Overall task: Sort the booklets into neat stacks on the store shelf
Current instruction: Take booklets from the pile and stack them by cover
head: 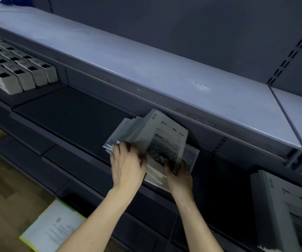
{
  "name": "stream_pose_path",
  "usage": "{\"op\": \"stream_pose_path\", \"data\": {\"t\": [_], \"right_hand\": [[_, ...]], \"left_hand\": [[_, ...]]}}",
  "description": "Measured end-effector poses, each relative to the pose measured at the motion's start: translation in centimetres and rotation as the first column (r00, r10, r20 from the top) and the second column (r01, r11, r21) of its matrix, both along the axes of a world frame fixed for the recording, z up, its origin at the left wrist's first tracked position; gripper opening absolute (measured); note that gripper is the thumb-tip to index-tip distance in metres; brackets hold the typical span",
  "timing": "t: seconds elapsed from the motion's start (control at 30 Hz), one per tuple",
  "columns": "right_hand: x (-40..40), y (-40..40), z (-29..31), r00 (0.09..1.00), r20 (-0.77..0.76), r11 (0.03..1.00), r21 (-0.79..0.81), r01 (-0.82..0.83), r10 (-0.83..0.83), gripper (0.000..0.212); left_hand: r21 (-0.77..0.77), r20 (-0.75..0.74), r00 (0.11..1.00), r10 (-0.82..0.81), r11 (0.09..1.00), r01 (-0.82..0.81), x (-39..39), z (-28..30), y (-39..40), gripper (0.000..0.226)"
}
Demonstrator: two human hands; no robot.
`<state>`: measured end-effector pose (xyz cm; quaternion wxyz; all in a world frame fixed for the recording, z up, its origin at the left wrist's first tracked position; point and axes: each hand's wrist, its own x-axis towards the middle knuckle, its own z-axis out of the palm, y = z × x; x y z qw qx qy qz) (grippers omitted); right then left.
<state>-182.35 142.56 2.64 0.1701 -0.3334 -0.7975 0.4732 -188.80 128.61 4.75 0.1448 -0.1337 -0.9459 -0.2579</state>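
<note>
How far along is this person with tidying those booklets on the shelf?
Partly done, it seems. One neat stack already stands at the right of the shelf. In hand: the left hand and right hand hold a splayed bunch of booklets, its edges not yet squared. Left to do: level that bunch and set it down. A yellow-edged booklet lies on the floor, perhaps waiting too.

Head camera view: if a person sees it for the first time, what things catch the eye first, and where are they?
First, the fanned pile of grey booklets in the middle, gripped by the left hand and the right hand on the dark shelf. Next, the rows of small pale boxes at far left, and a tidy booklet stack at lower right. A yellow-edged booklet lies on the wooden floor.
</note>
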Motion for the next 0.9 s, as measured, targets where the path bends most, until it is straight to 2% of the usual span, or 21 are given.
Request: {"op": "stream_pose_path", "data": {"t": [0.1,0.2,0.27,0.33,0.43,0.53,0.63,0.9], "right_hand": [[0.5,-0.1,-0.2,1.000,-0.019,1.000,-0.016,0.013,-0.013,0.055],[1.4,-0.4,0.2,0.991,-0.117,0.986,-0.158,0.049,-0.068,0.059],[2.2,-0.5,0.8,0.984,-0.149,0.967,-0.249,0.061,-0.101,0.053],[3.0,-0.3,1.0,0.984,-0.144,0.960,-0.274,0.061,-0.103,0.042],[4.6,0.1,0.9,0.985,-0.138,0.979,-0.186,0.080,-0.107,0.026],[6.2,0.3,0.5,0.982,-0.150,0.988,-0.124,0.093,-0.111,0.022],[7.9,0.9,0.6,0.978,-0.162,0.989,-0.090,0.115,-0.128,0.028],[12.4,3.8,1.2,0.959,-0.229,0.986,-0.051,0.159,-0.167,0.025]], "left_hand": [[-0.009,0.012,1.000,0.005,1.000,-0.005,0.7,0.2,-0.1,0.029],[0.073,0.126,0.992,-0.025,0.997,0.016,1.3,0.8,-0.4,0.054],[0.123,0.192,0.981,-0.029,0.992,0.005,1.7,1.0,-0.7,0.060],[0.132,0.219,0.976,-0.017,0.991,-0.013,2.1,0.9,-1.0,0.059],[0.206,0.304,0.952,-0.048,0.978,-0.016,3.0,0.7,-1.1,0.055],[0.256,0.351,0.931,-0.102,0.967,0.009,4.5,0.1,-0.4,0.056],[0.322,0.319,0.936,-0.147,0.946,0.039,5.9,-0.2,0.3,0.055],[0.431,0.236,0.938,-0.253,0.893,0.133,9.2,0.2,3.7,0.052]]}}
